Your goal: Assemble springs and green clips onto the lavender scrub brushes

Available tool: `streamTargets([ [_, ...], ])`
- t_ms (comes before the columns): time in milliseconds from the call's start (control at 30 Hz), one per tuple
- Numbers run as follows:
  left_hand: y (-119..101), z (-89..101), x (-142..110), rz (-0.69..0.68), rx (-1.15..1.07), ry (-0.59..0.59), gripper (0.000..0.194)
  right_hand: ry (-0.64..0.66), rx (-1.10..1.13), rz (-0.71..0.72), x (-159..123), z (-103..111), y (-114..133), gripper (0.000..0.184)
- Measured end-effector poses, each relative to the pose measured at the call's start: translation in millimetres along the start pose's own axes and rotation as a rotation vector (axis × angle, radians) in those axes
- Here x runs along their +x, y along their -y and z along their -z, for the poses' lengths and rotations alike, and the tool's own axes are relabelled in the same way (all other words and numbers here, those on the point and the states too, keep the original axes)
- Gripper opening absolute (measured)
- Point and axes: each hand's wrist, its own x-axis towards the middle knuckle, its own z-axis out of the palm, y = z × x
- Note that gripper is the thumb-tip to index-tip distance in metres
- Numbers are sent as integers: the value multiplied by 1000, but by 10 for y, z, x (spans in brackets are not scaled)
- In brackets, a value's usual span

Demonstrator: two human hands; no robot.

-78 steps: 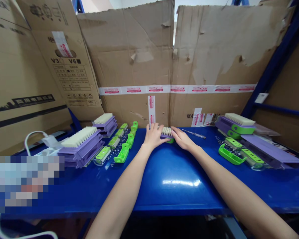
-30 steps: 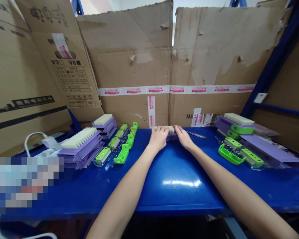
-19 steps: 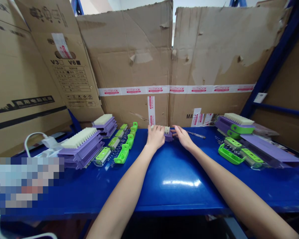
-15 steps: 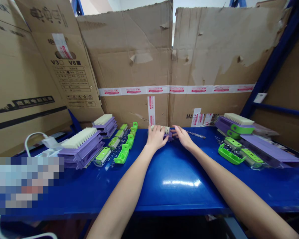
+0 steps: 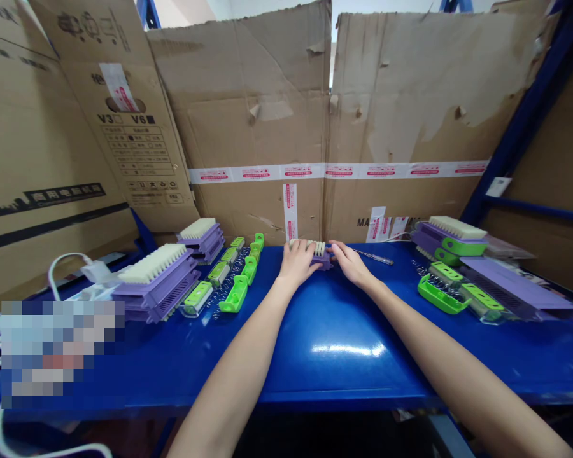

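The purple plastic brush block with cream bristles (image 5: pixel 321 258) is lying at the centre of the frame, on the glossy blue metal table (image 5: pixel 344 318), its long axis seemingly running from left to right. The bare left hand (image 5: pixel 296 262) is gripping its left part from above, fingers covering the bristles, so this hand is being nearer. The bare right hand (image 5: pixel 349 261) is resting at the right end; whether it is pinching there, I cannot tell.

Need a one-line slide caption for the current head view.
Left hand on a purple, cream-bristled brush, right hand at its end, slim tool nearby on the blue table.
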Motion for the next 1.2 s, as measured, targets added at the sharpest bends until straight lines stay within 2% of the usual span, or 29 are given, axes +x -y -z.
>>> streamTargets([
  [200,3,4,6,12,-1,9,48,57,-231,86,-39,36,81,49],
  [300,4,2,6,11,1,10,49,41,-360,118,-37,78,124,50],
  [400,1,3,5,8,3,10,50,-69,-549,104,-11,166,117,49],
  [500,-1,1,7,12,-2,11,51,-238,-708,23,8,299,63,45],
  [600,-3,1,7,17,-7,10,51,-397,-780,-51,0,451,-32,41],
  [700,-7,12,5,14,-3,14,50,-483,-834,-176,-19,594,-158,36],
  [800,-11,25,3,12,4,23,51,-466,-926,-344,-26,710,-274,32],
  [1033,-17,15,4,7,17,13,52,-278,-1028,-717,0,862,-338,34],
  [1200,-23,8,7,9,12,20,51,-239,-1066,-786,-15,969,-290,35],
])
